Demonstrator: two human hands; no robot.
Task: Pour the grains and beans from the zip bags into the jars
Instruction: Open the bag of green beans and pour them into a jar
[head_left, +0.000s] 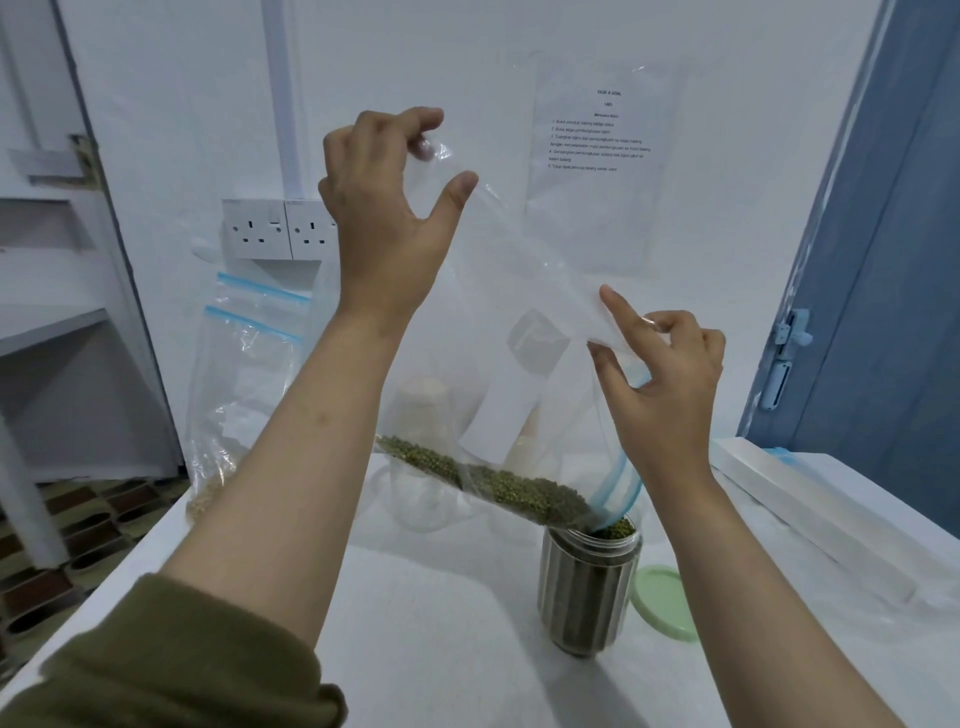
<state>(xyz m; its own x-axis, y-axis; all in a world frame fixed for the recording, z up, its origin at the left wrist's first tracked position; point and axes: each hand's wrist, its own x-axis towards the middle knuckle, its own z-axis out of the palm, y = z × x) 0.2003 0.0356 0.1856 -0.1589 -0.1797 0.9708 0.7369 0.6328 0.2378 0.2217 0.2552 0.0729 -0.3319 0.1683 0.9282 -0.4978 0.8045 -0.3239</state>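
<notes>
A clear zip bag (524, 291) is held up over the white table (441, 623), tilted so that its blue-zipped mouth is lowered into the open jar (589, 587). The bag's raised corner is pinched by the grip of the left hand (387, 208), and its upper edge near the mouth is pinched by the grip of the right hand (660, 379). Green beans (498, 486) are gathered along the bag's lower fold and in the jar. A green lid (665, 603) lies just beside the jar, and another zip bag (244, 384) stands by the wall
</notes>
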